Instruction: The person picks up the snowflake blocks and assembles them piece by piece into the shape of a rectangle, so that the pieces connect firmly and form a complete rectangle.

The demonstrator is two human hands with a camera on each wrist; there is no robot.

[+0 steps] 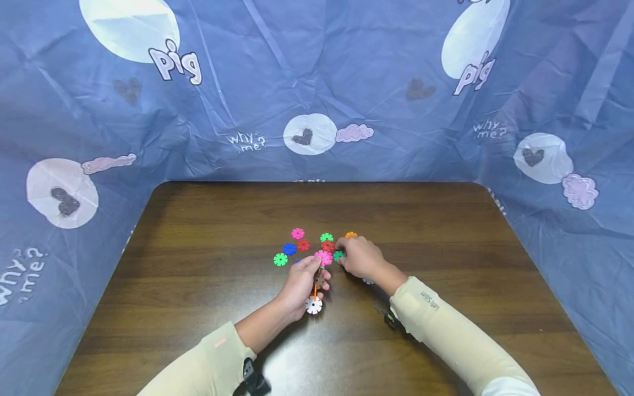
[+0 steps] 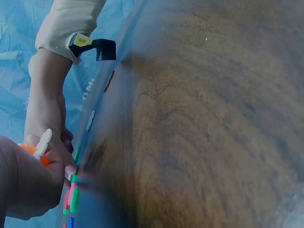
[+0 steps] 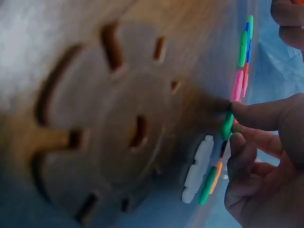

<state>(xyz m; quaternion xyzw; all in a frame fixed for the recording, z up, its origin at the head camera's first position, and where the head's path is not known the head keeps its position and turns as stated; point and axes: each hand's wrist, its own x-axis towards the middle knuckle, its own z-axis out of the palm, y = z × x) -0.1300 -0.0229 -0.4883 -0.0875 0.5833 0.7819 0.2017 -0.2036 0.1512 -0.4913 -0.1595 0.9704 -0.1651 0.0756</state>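
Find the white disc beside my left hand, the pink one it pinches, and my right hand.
White disc (image 1: 313, 309): head view, below its center hole.
Pink disc (image 1: 325, 257): head view, middle of its face.
Right hand (image 1: 364, 258): head view, back of hand.

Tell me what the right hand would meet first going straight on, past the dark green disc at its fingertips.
Probably the red notched disc, just ahead of the right hand in the head view, though depth there is hard to judge.
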